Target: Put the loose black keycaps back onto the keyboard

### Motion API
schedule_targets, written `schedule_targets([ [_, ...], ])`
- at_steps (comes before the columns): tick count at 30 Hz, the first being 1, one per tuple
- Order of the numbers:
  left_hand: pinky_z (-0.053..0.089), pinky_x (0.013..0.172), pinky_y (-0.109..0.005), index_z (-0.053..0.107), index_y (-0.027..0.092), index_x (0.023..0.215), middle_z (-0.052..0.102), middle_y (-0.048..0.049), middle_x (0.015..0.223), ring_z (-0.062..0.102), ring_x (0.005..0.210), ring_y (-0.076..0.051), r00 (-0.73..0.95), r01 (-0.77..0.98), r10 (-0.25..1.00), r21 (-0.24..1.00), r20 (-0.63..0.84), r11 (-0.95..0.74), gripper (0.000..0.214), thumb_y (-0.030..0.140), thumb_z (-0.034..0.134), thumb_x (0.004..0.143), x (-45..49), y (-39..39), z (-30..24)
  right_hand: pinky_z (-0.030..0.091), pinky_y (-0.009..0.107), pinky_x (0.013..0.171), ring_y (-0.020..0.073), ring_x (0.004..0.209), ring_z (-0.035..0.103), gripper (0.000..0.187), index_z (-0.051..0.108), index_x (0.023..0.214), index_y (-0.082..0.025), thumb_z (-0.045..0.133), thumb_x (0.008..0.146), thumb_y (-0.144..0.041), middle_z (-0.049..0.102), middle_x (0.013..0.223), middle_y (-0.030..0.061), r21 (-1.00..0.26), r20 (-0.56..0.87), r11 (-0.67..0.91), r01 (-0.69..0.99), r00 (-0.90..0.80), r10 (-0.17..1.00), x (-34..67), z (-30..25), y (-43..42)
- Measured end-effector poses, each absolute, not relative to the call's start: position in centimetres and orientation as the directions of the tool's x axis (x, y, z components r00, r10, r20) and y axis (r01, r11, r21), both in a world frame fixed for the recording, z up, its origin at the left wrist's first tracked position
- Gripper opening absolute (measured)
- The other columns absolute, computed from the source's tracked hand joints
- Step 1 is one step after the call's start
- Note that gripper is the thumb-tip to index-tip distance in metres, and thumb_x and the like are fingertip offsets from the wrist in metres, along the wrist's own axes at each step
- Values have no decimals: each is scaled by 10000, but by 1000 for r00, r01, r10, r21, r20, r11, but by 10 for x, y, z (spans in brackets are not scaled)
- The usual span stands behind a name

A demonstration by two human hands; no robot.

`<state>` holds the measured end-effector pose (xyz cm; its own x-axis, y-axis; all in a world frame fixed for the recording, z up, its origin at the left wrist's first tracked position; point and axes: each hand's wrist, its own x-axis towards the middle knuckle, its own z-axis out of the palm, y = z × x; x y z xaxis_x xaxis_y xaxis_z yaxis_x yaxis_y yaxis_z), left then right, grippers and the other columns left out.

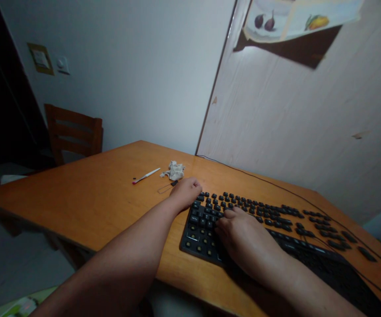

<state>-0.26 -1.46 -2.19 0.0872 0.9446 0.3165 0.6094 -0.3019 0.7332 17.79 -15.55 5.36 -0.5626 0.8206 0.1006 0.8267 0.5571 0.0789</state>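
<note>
A black keyboard (199, 249) lies on the table, tilted in view. Keycaps cover part of its left end; elsewhere bare switch posts show. My right hand (239, 233) is over the keyboard, fingers bent down together onto it; whatever is under the fingertips is hidden. Just past the keyboard's far left corner rests my left hand (187, 192), fingers curled closed beside the loose keycaps (243, 202). I cannot make out whether it holds anything. These keycaps stand in rows behind the keyboard. Partly behind my left hand is a wire keycap puller (166, 188).
A toothbrush (147, 175) and a crumpled tissue (174, 171) lie on the wooden table (88, 198). A small black piece (134, 178) sits by the brush head. A cable (253, 175) runs along the wall side. A wooden chair (75, 130) stands beyond the left edge.
</note>
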Motion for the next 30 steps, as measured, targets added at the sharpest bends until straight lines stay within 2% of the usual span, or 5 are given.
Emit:
schedule_targets([
  [5,340,554,-231,666,167,761,640,-19,698,529,644,-140,88,631,947,718,309,-293,217,325,524,804,-2,-17,-19,381,337,711,202,738,517,261,661,784,-192,440,918,-161,643,805,61,126,62,564,816,-574,817,180,57,-165],
  [9,342,553,-231,670,172,769,647,-17,710,535,653,-142,85,630,947,720,310,-293,220,327,519,809,-3,-17,-19,404,366,793,223,770,544,242,698,949,-168,465,888,-159,669,873,87,180,32,578,796,-592,805,179,52,-167],
  [14,340,549,-234,671,174,767,646,-18,707,534,649,-142,85,624,949,727,302,-287,217,336,531,804,-4,-16,-21,417,401,877,280,873,577,356,692,1124,-76,462,857,-129,687,993,154,285,-95,570,770,-570,816,174,49,-164],
  [20,322,534,-239,659,186,750,634,-6,679,529,627,-141,86,611,938,727,335,-315,205,332,525,803,-4,-16,-22,445,399,848,262,841,590,338,708,1097,-113,466,863,-150,695,977,125,233,-46,583,778,-590,806,176,51,-160],
  [30,338,550,-235,673,177,770,646,-11,702,532,637,-139,81,624,942,721,325,-302,217,332,526,809,-3,-15,-23,438,371,849,250,867,597,312,721,1065,-121,474,876,-143,707,1015,114,288,-101,596,749,-596,797,174,50,-158],
])
